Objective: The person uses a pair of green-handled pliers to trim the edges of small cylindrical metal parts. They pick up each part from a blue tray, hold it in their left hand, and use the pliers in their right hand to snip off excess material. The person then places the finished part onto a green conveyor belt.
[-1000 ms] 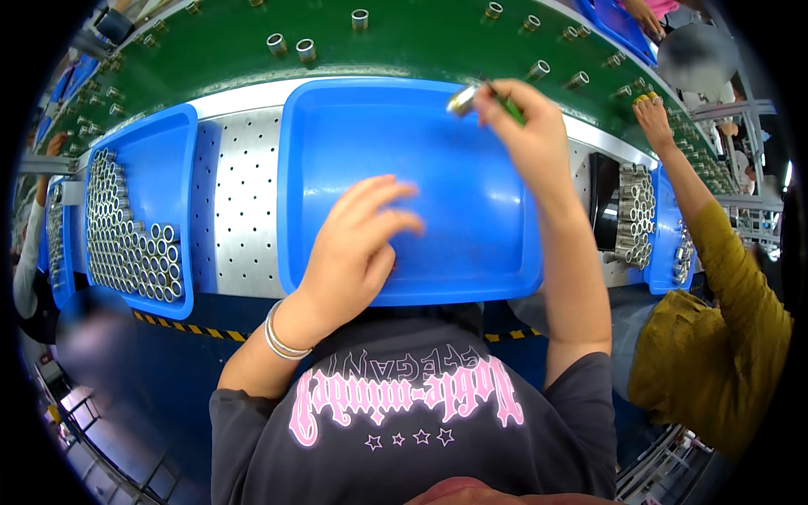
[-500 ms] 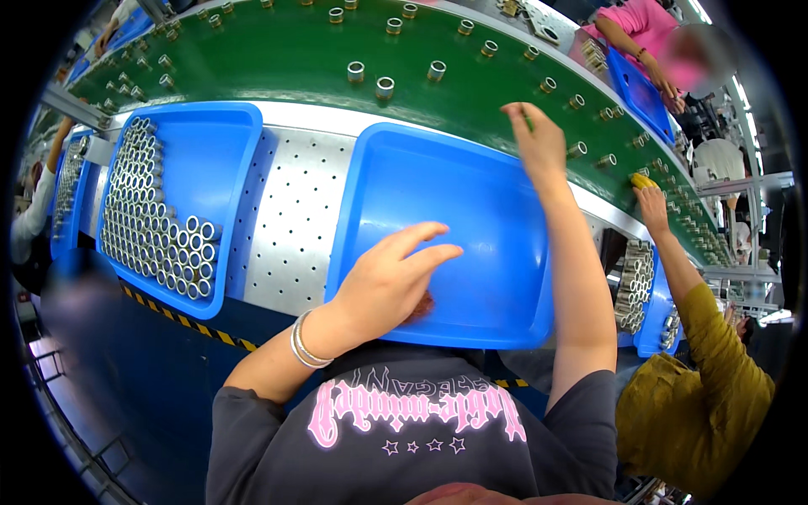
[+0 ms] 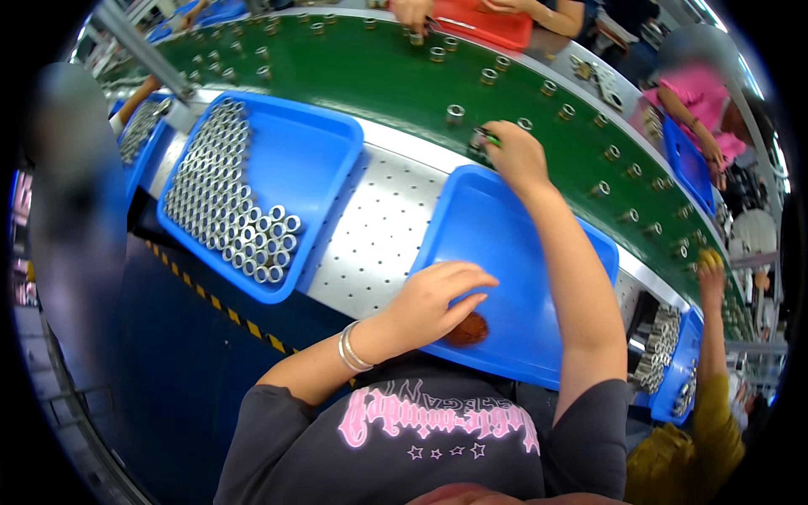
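My right hand (image 3: 517, 158) reaches over the far edge of the blue tray (image 3: 434, 242) to the green belt. Its fingers are closed on a short metal ring (image 3: 477, 140); a small green and dark patch shows by the fingertips, too small to make out. Over the near left part of the tray hovers my left hand (image 3: 442, 305), thumb and fingers apart, holding nothing. Just below those fingers lies a reddish-brown, rough-looking round pad (image 3: 468, 330) in the tray. Another upright metal ring (image 3: 455, 114) stands on the belt left of my right hand.
On the left, a second blue tray (image 3: 334, 126) holds many packed metal rings. Between the trays lies a perforated metal plate (image 3: 379, 227). More rings ride the green belt (image 3: 370, 76). Co-workers' hands and a red tray (image 3: 484, 23) are across it; another co-worker reaches in at right.
My right hand has moved left, from open above the belt to closed on a ring. The whole view has shifted and turned. My left hand stays open over the tray; the pad shows more.
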A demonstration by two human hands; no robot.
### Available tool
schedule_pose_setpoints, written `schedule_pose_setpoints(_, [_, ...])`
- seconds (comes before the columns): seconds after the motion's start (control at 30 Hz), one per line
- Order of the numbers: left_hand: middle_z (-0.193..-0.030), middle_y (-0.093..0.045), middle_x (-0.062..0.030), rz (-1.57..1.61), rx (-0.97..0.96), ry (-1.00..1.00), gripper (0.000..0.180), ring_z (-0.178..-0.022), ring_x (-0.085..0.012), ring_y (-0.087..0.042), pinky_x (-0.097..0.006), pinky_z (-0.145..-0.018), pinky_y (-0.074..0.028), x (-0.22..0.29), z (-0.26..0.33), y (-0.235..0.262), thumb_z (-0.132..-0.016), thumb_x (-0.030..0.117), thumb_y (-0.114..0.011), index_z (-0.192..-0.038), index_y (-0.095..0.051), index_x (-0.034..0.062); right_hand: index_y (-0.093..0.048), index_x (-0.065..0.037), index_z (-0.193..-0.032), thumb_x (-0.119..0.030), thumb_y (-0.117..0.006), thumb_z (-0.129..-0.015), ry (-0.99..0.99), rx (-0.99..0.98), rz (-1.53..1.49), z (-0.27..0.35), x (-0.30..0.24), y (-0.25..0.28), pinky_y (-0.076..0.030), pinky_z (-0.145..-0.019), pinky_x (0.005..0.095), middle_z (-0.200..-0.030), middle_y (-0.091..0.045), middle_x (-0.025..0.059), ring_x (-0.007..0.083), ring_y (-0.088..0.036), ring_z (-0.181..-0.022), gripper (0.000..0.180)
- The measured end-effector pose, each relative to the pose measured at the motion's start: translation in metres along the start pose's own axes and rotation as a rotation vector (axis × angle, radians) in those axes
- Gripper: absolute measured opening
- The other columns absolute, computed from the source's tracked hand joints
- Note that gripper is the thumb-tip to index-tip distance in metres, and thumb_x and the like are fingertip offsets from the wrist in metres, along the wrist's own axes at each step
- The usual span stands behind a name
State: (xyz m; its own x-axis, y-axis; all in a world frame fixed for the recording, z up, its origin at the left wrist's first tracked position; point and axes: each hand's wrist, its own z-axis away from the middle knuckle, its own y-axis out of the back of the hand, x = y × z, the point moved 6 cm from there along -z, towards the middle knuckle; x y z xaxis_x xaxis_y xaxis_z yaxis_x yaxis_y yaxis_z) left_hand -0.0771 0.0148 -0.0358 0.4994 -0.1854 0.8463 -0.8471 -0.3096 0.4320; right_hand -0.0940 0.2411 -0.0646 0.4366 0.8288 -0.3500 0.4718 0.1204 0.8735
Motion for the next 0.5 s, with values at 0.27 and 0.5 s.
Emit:
schedule_pose_setpoints(0.27, [-0.121, -0.050, -0.0107, 0.855, 0.228, 0.381, 0.041, -0.111, -0.0187, -0.050, -0.031, -0.096, -0.039, -0.028, 0.004, 0.005, -0.090, 0.007, -0.049, -0.129, -0.040, -0.0018, -0.062, 0.002, -0.089, -0.010, -0.062, -0.082, -0.278, -0.296, -1.050, 0.101, -0.044, 0.076, -0.042, -0.067, 0.0223, -0.081, -0.062, 0.0019, 0.0070, -0.053, -0.075, 0.014])
schedule_pose_setpoints(0.5, [-0.114, -0.055, -0.0120, 1.056, -0.137, 0.445, 0.044, -0.105, -0.0176, -0.055, -0.029, -0.092, -0.042, 0.004, 0.002, -0.045, -0.088, 0.005, -0.053, -0.129, -0.040, -0.0008, -0.062, 0.002, -0.089, -0.008, -0.062, -0.082, -0.323, -0.289, -1.129, 0.174, -0.039, 0.100, -0.037, -0.061, 0.0188, -0.075, -0.057, -0.0014, 0.0035, -0.046, -0.069, 0.012])
